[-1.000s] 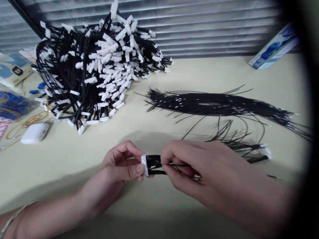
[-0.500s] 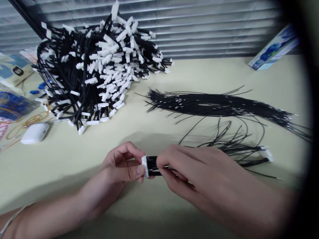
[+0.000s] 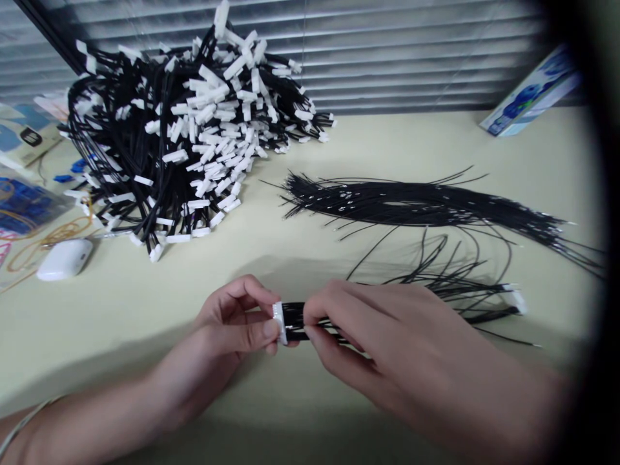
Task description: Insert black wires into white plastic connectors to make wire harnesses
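A small white connector is pinched between the thumb and fingers of my left hand. Several black wires run out of its right side towards my right hand. The right thumb and index finger are pressed together at one of these wires, close to the connector; the exact spot of the pinch is partly hidden. Beyond the right hand the wires continue to a second white connector lying on the table, with several loose wire ends spreading around it.
A bundle of loose black wires lies behind my hands. A big heap of finished-looking black harnesses with white connectors stands at the back left. Left are a white earbud case and a bag of blue parts. A box leans at the blinds.
The view has shifted very slightly. Both hands keep their places at the connector and wires, with the right fingertips moved only a little.
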### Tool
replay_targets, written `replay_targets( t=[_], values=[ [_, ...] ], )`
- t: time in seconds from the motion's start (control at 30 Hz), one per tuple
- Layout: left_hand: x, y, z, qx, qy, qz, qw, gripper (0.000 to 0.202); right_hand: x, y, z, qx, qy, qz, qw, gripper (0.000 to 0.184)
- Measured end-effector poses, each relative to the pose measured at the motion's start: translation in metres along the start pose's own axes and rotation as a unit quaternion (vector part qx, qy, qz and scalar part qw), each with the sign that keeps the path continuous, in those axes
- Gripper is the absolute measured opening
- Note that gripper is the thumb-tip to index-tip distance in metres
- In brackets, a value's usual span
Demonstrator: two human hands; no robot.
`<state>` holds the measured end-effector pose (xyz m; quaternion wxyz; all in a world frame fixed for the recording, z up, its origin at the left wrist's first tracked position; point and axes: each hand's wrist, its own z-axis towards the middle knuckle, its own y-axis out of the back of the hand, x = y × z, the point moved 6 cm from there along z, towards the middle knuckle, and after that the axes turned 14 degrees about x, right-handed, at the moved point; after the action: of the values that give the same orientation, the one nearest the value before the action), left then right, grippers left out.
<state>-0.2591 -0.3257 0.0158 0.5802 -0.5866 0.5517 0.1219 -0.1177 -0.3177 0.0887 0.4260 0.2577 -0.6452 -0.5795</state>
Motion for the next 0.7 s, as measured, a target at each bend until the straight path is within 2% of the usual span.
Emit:
replay_targets(
  t=[0.43,0.7],
  values=[
    [0.001,0.001,0.0,0.007,-0.002,0.01,1.0,0.015,0.002,0.0,0.003,0.004,0.031,-0.006,0.999,0.014],
    [0.0,0.002,0.002,-0.006,-0.003,0.018,1.0,0.016,0.002,-0.01,0.006,0.002,0.029,0.05,0.998,0.008]
  ],
)
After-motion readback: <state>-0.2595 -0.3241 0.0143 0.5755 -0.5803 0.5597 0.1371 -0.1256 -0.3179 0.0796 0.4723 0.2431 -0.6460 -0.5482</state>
